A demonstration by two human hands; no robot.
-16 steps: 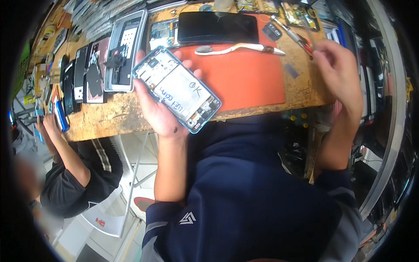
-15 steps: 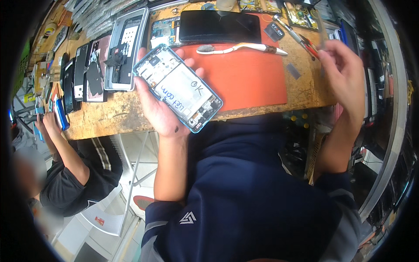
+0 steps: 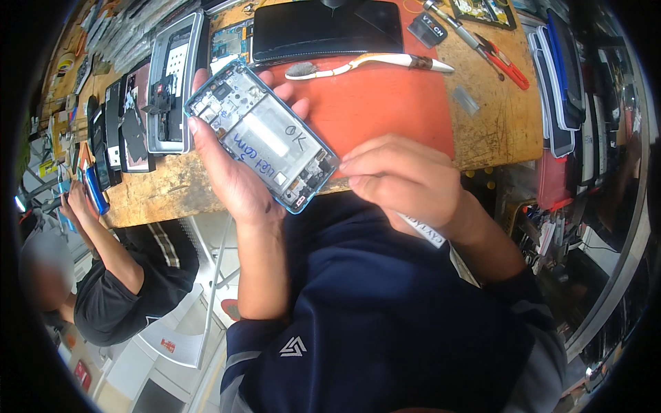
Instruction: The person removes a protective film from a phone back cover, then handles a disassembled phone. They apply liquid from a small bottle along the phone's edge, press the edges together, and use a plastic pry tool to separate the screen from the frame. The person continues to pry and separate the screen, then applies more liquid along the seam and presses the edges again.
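Observation:
In my left hand (image 3: pixel 241 175) lies an opened smartphone (image 3: pixel 258 138), tilted, with a blue rim, bare inner boards and handwriting in ink on its grey middle. My thumb runs along its near left side and my fingertips show past its far edge. My right hand (image 3: pixel 410 182) is closed around a slim flat pry tool (image 3: pixel 421 228) with a white label, its rear end sticking out below the palm. The right fingertips are at the phone's lower right edge; the tool's working tip is hidden or too fine to make out.
An orange mat (image 3: pixel 385 103) covers the bench middle, bearing a toothbrush (image 3: pixel 368 65) and a black phone screen (image 3: pixel 327 31). Red-handled pliers (image 3: pixel 508 67) lie right. Phone parts and a grey tray (image 3: pixel 196 82) stand left. Another person (image 3: pixel 110 282) works at far left.
My right hand has come from the bench's right side down and left to the phone's lower edge, bringing the pry tool. The phone has shifted slightly left in my left hand.

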